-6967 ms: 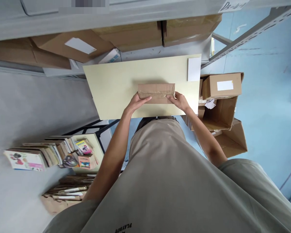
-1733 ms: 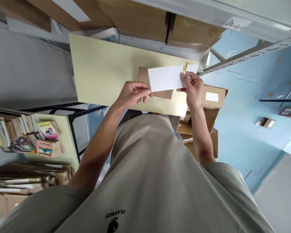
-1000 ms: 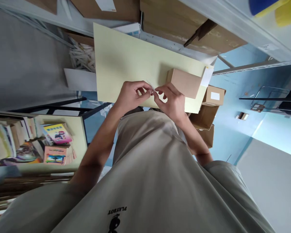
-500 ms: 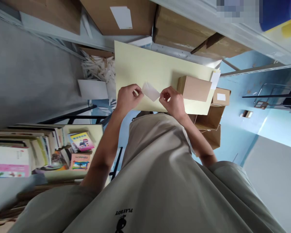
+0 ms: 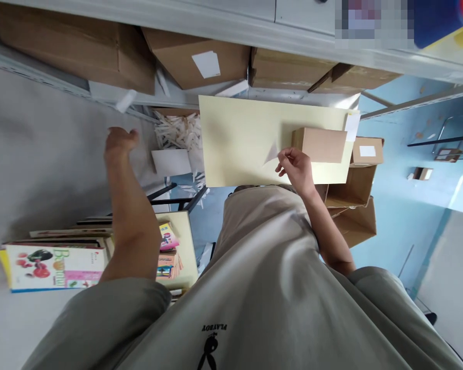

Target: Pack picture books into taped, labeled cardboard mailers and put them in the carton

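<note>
1. Two hands work well apart. The left hand [image 5: 118,144] is flung out to the left with fingers loosely spread, holding nothing; a small white strip [image 5: 125,100] is in the air just above it, over a heap of white paper scraps [image 5: 176,131] below the shelf.
2. On the pale yellow surface [image 5: 239,139], the right hand [image 5: 295,165] pinches a thin white label [image 5: 272,153] between thumb and fingertips.
3. Just right of that hand lies the closed brown box [image 5: 319,145], its visible top bare, so by the look of it the label is not yet stuck on.
4. At the far corner of the surface lie more white sheets [image 5: 352,126].
</note>
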Tool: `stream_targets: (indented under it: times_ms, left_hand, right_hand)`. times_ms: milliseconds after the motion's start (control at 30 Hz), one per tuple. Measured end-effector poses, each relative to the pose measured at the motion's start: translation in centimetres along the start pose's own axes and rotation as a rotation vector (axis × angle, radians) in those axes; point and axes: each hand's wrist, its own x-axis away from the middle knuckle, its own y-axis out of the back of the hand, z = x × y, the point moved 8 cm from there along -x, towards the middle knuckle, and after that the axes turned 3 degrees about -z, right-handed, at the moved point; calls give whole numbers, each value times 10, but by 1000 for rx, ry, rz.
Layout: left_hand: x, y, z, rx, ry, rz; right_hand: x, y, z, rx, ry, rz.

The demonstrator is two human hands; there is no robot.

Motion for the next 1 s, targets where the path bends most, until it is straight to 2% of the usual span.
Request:
stream_targets:
  times_ms: [67,100,133,167,233,300,367,400,467,533,633,767,900,1000]
  left_hand:
    - [-2,-1,-14,-52,113,-114]
    - [4,-11,-29,-49,139,-148]
    - [16,-25,-50,-26,118,-160]
    - [32,-43,-77,89,55,-175]
    - [78,-101,-141,385,-114,41]
    - [138,-160,-199,575,-224,314]
    - [193,-204,-240,638,-297,488]
    - [214,-219,-252,654,-309,522]
    - [240,-241,-266,696,-317,532]
    - [251,-256,-271,759,-298,502]
    - [253,-278,-274,840,-235,464]
    - [249,-307,-277,831,-116,414]
    - [249,-327,-283,824,9,325]
    - [256,-341,-296,849,72,343]
  right_hand:
    - [0,5,0,-15,-5,-24]
    - [0,8,0,-27,-10,-36]
    - [0,11,-1,-41,-19,-48]
    - [0,14,-2,-58,-29,-60]
    - [-1,22,-4,-92,-59,-81]
    - [-1,30,-7,-121,-91,-101]
    - [-2,39,-9,-149,-120,-122]
    - [-2,44,-10,-162,-131,-133]
    - [-3,55,-12,-180,-139,-151]
    - [-5,66,-14,-175,-136,-152]
    - [-7,86,-18,-174,-147,-169]
    - [-13,112,-23,-196,-147,-173]
    - [-22,134,-27,-122,-81,-74]
    - [-28,162,-33,-77,-4,-89]
